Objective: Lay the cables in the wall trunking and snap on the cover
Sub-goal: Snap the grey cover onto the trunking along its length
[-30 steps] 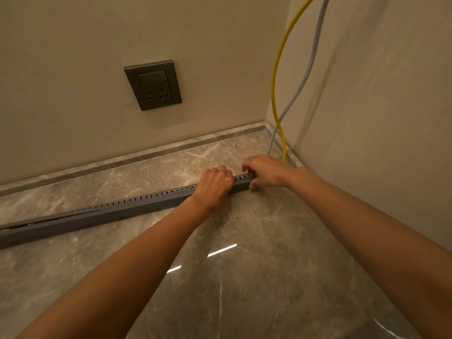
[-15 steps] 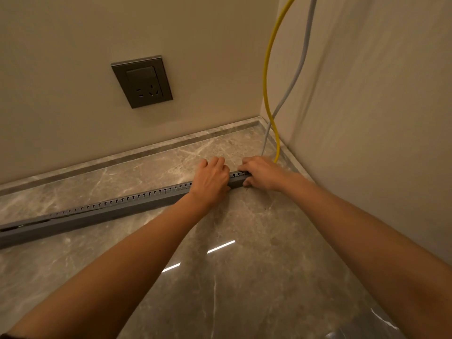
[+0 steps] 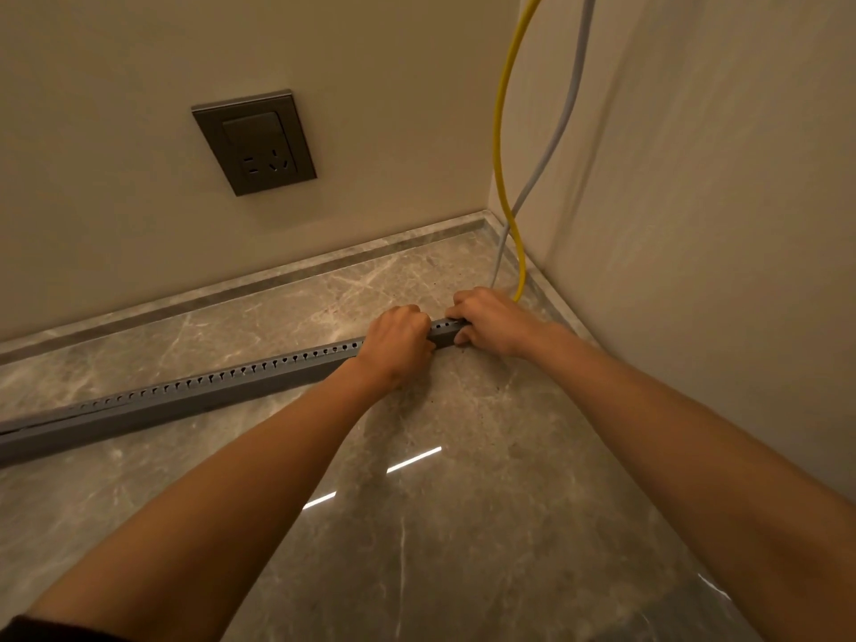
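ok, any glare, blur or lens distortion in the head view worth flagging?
Head view: warm, dim light; two glare streaks on the glossy floor; wide-angle stretches the forearms toward the edges; left hand and right hand gripping the trunking look sharp.

Two plain cream walls, a back wall (image 3: 139, 62) and a right wall (image 3: 718, 178), meet in a corner at the upper right, and the warm, dim light leaves both slightly shadowed. A dark grey socket plate (image 3: 254, 143) sits on the back wall, tilted in this view. The floor (image 3: 463, 549) is polished grey-brown marble with pale veins, edged by a low stone skirting (image 3: 278, 275) along both walls, and two short bright streaks of reflected light (image 3: 413, 458) lie on it.
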